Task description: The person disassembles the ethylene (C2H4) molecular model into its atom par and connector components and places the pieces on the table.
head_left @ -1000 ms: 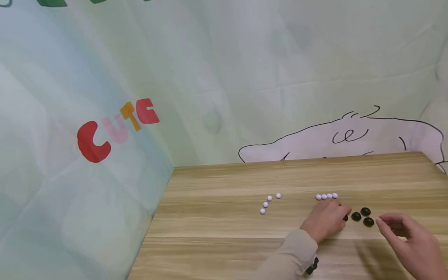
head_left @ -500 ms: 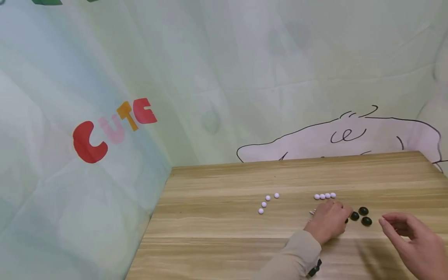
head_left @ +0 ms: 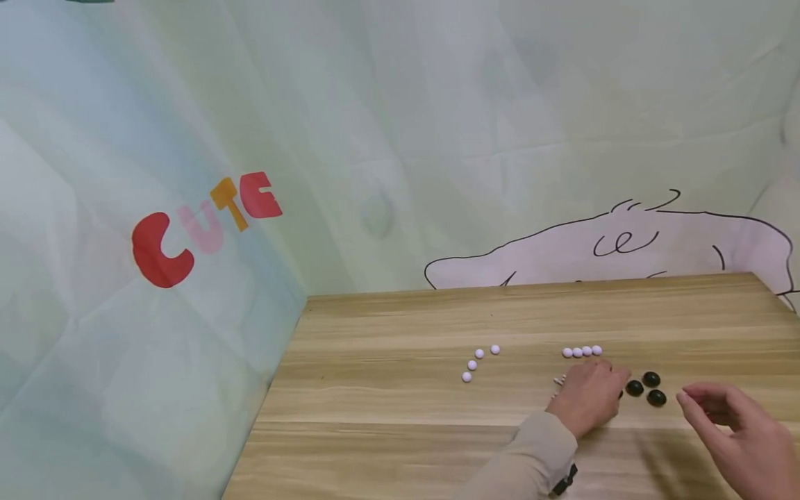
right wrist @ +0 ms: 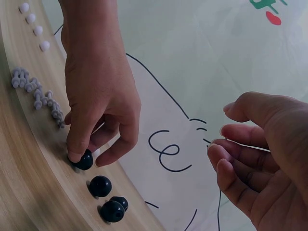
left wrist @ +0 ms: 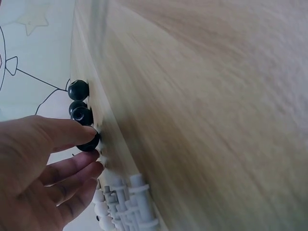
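Observation:
My left hand [head_left: 590, 394] reaches over the wooden table and pinches a black bead [right wrist: 85, 161] with its thumb and fingertips. In the left wrist view the thumb lies on that bead [left wrist: 89, 142], low at the table surface. Three more black beads [head_left: 635, 387] sit in a cluster just right of the left hand. Small grey pegs with ringed ends [right wrist: 37, 94] lie beside the left hand, mostly hidden by it in the head view. My right hand [head_left: 740, 434] hovers right of the cluster, fingers loosely bent, holding nothing.
A straight row of white beads [head_left: 582, 352] lies beyond the left hand. Several more white beads [head_left: 472, 365] form a curved line farther left. The wooden table [head_left: 375, 403] ends at a printed cloth backdrop [head_left: 375, 139] at the back and left.
My left hand has shifted slightly right and nearer, baring some grey pegs at its left side. The right hand stays almost still.

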The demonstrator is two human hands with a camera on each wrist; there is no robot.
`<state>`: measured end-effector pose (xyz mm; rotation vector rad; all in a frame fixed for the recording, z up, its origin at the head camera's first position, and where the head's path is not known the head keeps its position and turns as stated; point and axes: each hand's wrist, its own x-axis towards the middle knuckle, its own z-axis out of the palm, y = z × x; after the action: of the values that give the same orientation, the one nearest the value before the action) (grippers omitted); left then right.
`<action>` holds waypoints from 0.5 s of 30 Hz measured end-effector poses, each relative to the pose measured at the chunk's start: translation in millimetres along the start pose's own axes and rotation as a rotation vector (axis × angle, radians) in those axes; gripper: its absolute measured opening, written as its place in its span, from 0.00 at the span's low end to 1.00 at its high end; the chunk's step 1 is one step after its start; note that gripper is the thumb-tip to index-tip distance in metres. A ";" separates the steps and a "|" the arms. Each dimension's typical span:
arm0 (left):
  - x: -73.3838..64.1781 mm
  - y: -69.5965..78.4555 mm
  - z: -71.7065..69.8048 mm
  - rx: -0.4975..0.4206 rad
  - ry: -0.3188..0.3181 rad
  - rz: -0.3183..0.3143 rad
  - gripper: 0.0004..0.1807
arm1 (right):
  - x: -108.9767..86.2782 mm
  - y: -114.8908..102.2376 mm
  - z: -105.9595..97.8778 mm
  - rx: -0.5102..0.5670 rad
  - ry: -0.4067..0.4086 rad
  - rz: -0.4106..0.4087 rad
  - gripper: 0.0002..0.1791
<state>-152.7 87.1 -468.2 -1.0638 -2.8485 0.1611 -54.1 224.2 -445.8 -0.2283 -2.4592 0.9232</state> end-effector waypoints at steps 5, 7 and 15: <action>-0.5 1.3 -2.5 -0.009 -0.002 -0.007 0.10 | 0.1 -1.7 -0.5 -0.017 -0.012 0.009 0.10; -0.8 1.2 -3.1 -0.014 -0.001 -0.006 0.10 | 0.1 -2.3 -1.2 -0.023 -0.016 0.011 0.10; -1.1 0.6 -3.2 -0.044 -0.006 -0.017 0.10 | 0.6 -1.7 -3.1 -0.029 -0.035 0.035 0.11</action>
<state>-151.1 87.1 -465.2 -1.0481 -2.8788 0.1013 -53.0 224.9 -442.5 -0.2687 -2.5100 0.9138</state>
